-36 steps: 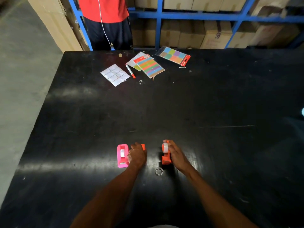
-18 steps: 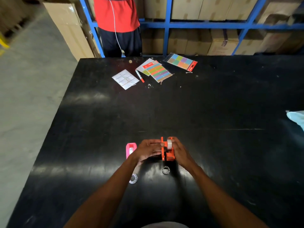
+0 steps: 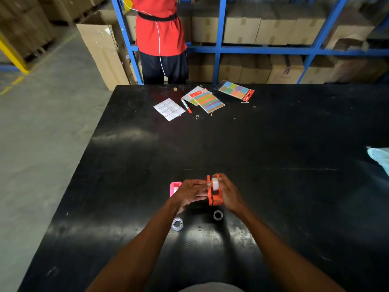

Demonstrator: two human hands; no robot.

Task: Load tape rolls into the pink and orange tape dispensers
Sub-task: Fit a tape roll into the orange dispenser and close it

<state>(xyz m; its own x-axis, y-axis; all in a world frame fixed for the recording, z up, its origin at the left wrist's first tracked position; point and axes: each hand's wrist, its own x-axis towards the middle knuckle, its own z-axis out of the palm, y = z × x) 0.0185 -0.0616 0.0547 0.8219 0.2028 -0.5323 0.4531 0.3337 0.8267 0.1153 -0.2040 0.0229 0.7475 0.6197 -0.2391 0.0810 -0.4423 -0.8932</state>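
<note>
Both hands now clasp orange dispenser (image 3: pixel 214 197), white roll (image 3: pixel 215 183) seated.

Both forearms were bare from the bottom edge of the frame up to the wrists, with no sleeves, watch or bands showing. The left hand (image 3: pixel 190 193) and the right hand (image 3: pixel 229 194) wore no gloves or rings. A sliver of grey garment (image 3: pixel 212 287) showed between the arms.

I'm seeing a black bench (image 3: pixel 273 197): two tape rolls (image 3: pixel 177 224) near me, pink dispenser (image 3: pixel 174 187) beside them, sticker sheets (image 3: pixel 169 108), a marker (image 3: pixel 186 105) far across.
</note>
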